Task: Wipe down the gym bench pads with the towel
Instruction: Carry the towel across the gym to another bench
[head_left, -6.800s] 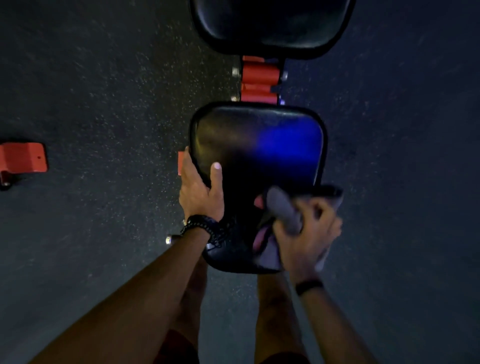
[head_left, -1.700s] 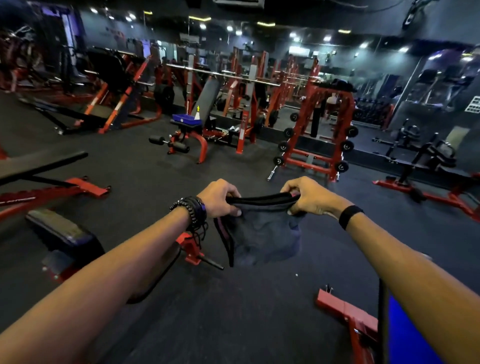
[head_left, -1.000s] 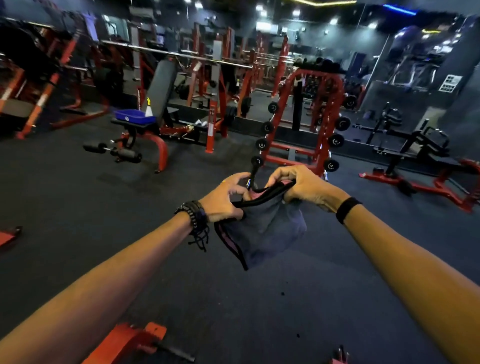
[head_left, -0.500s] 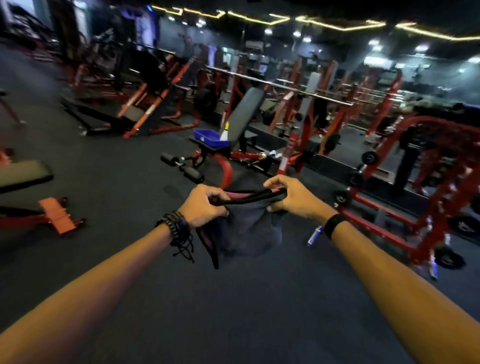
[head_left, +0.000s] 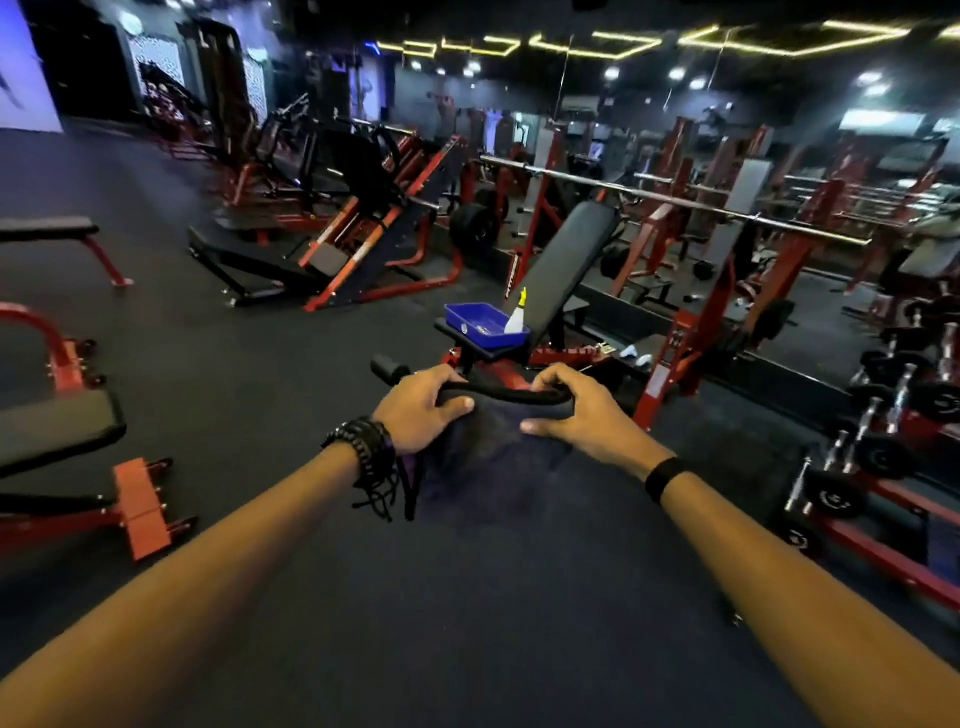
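Note:
A dark grey towel (head_left: 488, 457) hangs in the air in front of me, held by its rolled top edge. My left hand (head_left: 421, 410) grips the left end of that edge and my right hand (head_left: 576, 415) grips the right end. Beyond the towel stands an incline bench with a red frame and a raised black back pad (head_left: 566, 265). On its seat sit a blue tray (head_left: 485, 325) and a white spray bottle (head_left: 517, 317) with a yellow nozzle. A black flat bench pad (head_left: 57, 431) lies at the left edge.
Dark rubber floor (head_left: 467, 597) spreads below my arms. A rack of dumbbells (head_left: 883, 441) lines the right side. Red machines and a barbell (head_left: 649, 195) on a rack fill the back. Another flat bench (head_left: 47, 228) stands at the far left.
The view has swung left and moved closer to the incline bench with the blue tray. Both hands keep hold of the towel's top edge, now slightly further apart.

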